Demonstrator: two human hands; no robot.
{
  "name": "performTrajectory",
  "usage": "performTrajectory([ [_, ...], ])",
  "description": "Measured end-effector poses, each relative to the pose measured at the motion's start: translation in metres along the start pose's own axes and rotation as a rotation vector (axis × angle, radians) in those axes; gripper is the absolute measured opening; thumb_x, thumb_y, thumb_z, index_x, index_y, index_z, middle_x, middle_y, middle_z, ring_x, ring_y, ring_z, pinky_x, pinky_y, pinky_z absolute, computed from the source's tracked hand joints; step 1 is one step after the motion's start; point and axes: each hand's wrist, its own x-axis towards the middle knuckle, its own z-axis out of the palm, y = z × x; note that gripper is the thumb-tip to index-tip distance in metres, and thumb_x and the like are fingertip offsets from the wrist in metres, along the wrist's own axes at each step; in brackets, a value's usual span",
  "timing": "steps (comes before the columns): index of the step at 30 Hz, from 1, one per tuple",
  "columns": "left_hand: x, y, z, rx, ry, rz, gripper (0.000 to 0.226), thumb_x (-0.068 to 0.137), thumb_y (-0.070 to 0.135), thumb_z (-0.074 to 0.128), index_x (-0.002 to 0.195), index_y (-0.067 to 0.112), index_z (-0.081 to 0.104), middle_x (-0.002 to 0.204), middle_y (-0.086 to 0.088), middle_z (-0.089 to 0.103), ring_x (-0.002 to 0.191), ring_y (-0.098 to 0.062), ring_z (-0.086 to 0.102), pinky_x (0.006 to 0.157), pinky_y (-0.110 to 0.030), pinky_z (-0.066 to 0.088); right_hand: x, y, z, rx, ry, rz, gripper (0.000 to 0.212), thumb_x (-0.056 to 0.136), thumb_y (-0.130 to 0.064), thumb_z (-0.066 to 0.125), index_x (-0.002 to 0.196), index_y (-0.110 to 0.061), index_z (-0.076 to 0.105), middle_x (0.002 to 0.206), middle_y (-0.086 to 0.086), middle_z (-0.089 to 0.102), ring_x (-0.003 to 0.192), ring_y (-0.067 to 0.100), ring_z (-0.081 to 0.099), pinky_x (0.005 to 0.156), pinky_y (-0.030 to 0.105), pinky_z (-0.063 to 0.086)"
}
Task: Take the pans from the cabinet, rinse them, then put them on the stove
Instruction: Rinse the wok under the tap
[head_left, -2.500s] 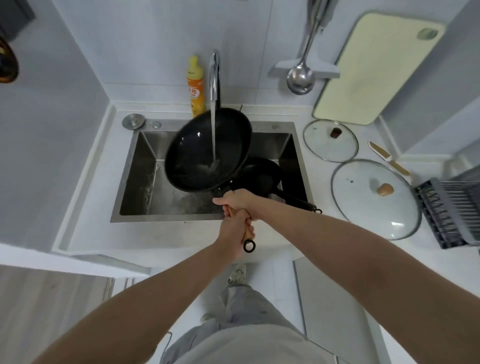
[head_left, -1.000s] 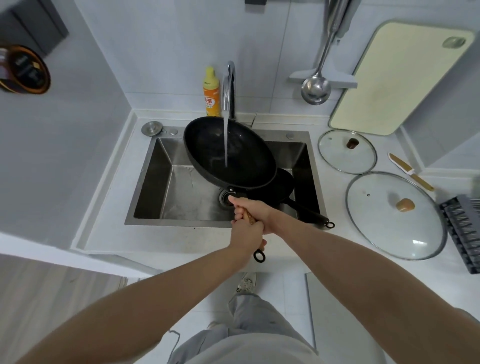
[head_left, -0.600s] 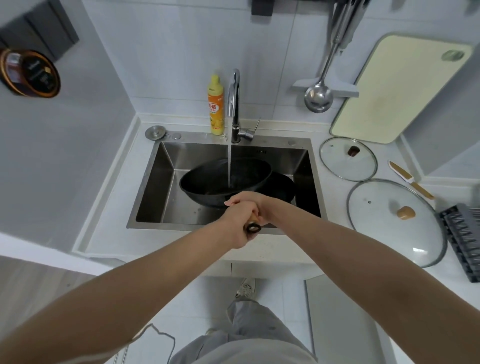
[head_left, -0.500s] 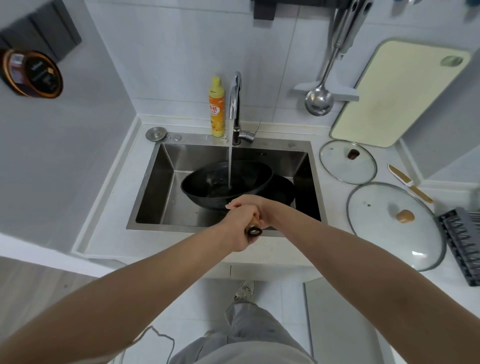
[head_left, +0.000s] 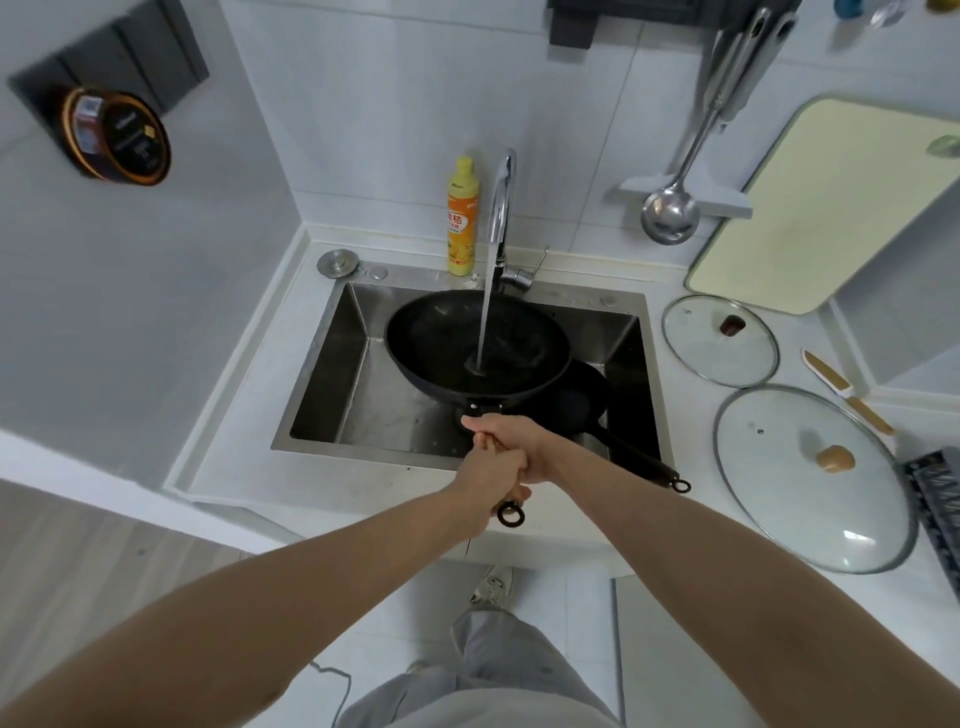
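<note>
A large black wok (head_left: 441, 343) hangs over the steel sink (head_left: 322, 374), roughly level, with tap water from the faucet (head_left: 503, 197) streaming into its right half. Both hands hold its wooden handle: my left hand (head_left: 491, 478) grips nearer the ring end, my right hand (head_left: 519, 439) grips just behind the wok's rim. A smaller black frying pan (head_left: 584, 400) lies in the sink under the wok's right side, its long handle (head_left: 644, 462) sticking out over the sink's front right edge.
Two glass lids (head_left: 719, 340) (head_left: 813, 478) lie on the counter right of the sink, with a knife (head_left: 844, 389) beside them. A yellow soap bottle (head_left: 462, 218) stands behind the sink. A ladle (head_left: 670, 208) and cutting board (head_left: 826, 202) are at the wall. A dish rack (head_left: 935, 504) sits far right.
The wok was tilted up toward the faucet, then lowered deep into the sink; now it is raised a little and held flatter under the stream. Both hands kept their grip on the handle.
</note>
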Motion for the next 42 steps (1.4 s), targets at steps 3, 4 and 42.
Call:
performTrajectory([
  [3, 0.005, -0.013, -0.007, -0.019, -0.076, -0.007, 0.029, 0.09, 0.013, 0.058, 0.117, 0.012, 0.049, 0.074, -0.003, 0.056, 0.049, -0.01, 0.06, 0.048, -0.022, 0.047, 0.006, 0.006, -0.002, -0.011, 0.032, -0.009, 0.029, 0.091, -0.031, 0.07, 0.07, -0.015, 0.057, 0.062, -0.001, 0.061, 0.056, 0.01, 0.058, 0.065, 0.026, 0.05],
  [4, 0.005, -0.014, -0.007, -0.024, -0.089, -0.011, 0.025, 0.089, 0.012, 0.058, 0.113, 0.011, 0.05, 0.073, -0.003, 0.055, 0.046, -0.01, 0.06, 0.049, -0.023, 0.047, 0.007, 0.007, -0.003, -0.044, 0.046, -0.029, 0.029, 0.092, -0.03, 0.069, 0.071, -0.014, 0.056, 0.062, 0.0, 0.061, 0.056, 0.01, 0.058, 0.063, 0.026, 0.05],
  [42, 0.004, 0.027, -0.038, -1.076, -0.463, -0.179, 0.026, 0.084, 0.019, 0.054, 0.059, 0.013, 0.057, 0.048, 0.004, 0.056, 0.038, -0.007, 0.055, 0.036, -0.017, 0.044, 0.014, -0.047, 0.015, 0.054, 0.182, 0.008, 0.038, 0.092, -0.04, 0.066, 0.097, -0.004, 0.06, 0.054, 0.003, 0.061, 0.049, 0.012, 0.06, 0.06, 0.021, 0.058],
])
